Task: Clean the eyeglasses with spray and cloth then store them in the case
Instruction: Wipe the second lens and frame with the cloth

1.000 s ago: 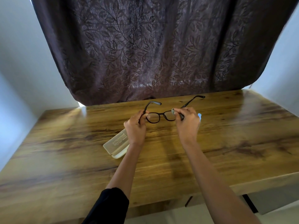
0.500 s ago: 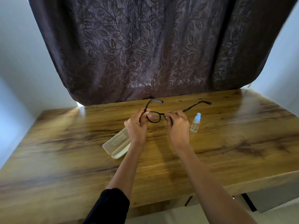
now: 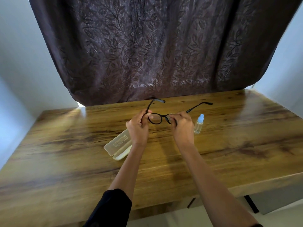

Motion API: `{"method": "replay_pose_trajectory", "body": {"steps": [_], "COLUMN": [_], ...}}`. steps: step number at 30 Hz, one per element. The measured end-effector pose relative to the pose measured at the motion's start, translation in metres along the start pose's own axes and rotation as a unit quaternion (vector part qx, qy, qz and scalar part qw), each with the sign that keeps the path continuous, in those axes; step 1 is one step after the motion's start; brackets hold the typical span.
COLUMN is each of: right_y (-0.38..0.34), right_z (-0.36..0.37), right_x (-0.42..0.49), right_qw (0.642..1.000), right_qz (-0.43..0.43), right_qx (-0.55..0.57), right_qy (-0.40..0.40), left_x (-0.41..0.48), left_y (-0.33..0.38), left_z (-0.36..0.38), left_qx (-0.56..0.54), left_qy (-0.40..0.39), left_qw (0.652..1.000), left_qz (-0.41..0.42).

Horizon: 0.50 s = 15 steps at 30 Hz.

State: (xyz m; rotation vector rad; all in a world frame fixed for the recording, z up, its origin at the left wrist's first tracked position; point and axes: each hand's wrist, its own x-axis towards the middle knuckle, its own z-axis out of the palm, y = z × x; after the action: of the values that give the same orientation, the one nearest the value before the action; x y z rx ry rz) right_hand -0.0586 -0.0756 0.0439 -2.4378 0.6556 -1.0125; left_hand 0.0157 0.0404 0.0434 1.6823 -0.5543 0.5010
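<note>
Lowered slightly, both hands grip eyeglasses (image 3: 155, 118); case (image 3: 118, 144) closed, contents hidden.

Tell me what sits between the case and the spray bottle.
In the head view, both hands, left and right, hold the glasses above the table between the case and the bottle.

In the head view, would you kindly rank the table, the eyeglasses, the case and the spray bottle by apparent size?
1. table
2. eyeglasses, temples spread wide; partly hidden by both hands
3. case, partly hidden by the left hand, so close to the eyeglasses
4. spray bottle
</note>
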Motion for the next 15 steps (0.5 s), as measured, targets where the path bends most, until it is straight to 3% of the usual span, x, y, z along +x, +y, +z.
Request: {"method": "replay_pose_trajectory", "body": {"steps": [4,10,15], "right_y": [0.012,-0.003,0.012], "right_z": [-0.003,0.0,-0.006], "right_x": [0.004,-0.004,0.006], "right_qw": [0.998,0.999,0.997], "right_qz": [0.057,-0.004,0.063], "right_qx": [0.009,0.03,0.028], "right_qy": [0.02,0.022,0.036], "left_x": [-0.005,-0.001,-0.001], "left_y": [0.0,0.0,0.001], "left_z": [0.001,0.004,0.003], "left_qx": [-0.012,0.001,-0.005], "left_qy": [-0.015,-0.004,-0.008], "left_qw": [1.0,1.0,1.0], "left_qz": [0.0,0.0,-0.002]}}
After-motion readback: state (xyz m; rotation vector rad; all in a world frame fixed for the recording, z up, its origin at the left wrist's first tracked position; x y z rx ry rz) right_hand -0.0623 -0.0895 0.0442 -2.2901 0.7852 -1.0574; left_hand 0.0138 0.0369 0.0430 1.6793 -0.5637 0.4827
